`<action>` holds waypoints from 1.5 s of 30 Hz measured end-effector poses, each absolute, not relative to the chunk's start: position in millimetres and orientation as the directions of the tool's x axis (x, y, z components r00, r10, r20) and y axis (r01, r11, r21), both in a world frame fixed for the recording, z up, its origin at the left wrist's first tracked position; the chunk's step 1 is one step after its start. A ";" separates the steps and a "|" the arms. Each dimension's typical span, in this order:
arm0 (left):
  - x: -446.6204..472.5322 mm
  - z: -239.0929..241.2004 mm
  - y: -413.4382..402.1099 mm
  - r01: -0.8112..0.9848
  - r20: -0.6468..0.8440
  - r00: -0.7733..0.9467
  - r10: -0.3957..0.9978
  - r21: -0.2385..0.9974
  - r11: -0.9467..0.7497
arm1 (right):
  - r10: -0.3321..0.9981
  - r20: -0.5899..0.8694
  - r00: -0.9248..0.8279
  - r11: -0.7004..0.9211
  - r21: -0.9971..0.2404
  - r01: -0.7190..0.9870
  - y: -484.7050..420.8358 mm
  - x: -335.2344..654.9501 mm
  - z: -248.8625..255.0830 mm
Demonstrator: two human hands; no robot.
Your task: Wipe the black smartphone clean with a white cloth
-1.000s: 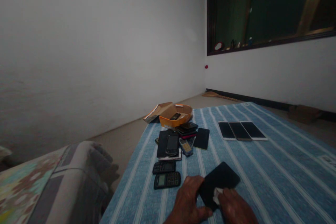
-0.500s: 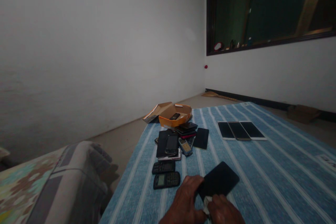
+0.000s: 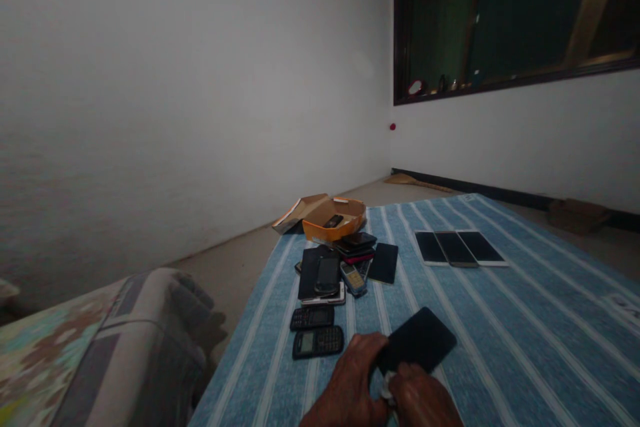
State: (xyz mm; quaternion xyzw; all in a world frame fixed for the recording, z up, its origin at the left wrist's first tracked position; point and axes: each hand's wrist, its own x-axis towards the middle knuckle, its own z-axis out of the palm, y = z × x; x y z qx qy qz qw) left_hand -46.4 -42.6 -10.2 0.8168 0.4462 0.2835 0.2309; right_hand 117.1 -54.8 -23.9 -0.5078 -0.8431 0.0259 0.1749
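At the bottom centre of the frame, a left hand (image 3: 353, 380) grips the near edge of a flat black smartphone (image 3: 417, 345) on a blue striped cloth (image 3: 525, 320) — the right hand (image 3: 423, 400) pinches a small white wad (image 3: 387, 387) against it; two dark keypad phones (image 3: 316, 330) lie just left.

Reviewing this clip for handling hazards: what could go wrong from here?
1. The dark phone is pinched only at its near corner by the left hand; wiping pressure from the right hand and its white cloth could make it slip.
2. The phone pile is stacked loosely close by; a nudge might topple it.
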 end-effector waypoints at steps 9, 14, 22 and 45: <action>-49.9 -16.3 -41.5 0.605 0.263 0.440 0.858 0.620 -0.500 | 0.821 0.264 -0.506 0.566 -0.254 0.784 -42.0 113.2 -39.0; -49.0 -17.1 -42.4 0.619 0.262 0.427 0.865 0.613 -0.491 | 0.837 0.315 -0.447 0.529 -0.260 0.808 -49.7 115.5 -27.3; -47.2 -8.9 -44.1 0.612 0.248 0.425 0.870 0.629 -0.479 | 0.846 0.290 -0.447 0.518 -0.252 0.817 -46.0 105.6 -28.5; -42.2 -9.5 -43.1 0.604 0.261 0.369 0.892 0.662 -0.444 | 0.757 0.544 -0.362 0.588 -0.327 0.739 -30.2 92.0 -52.1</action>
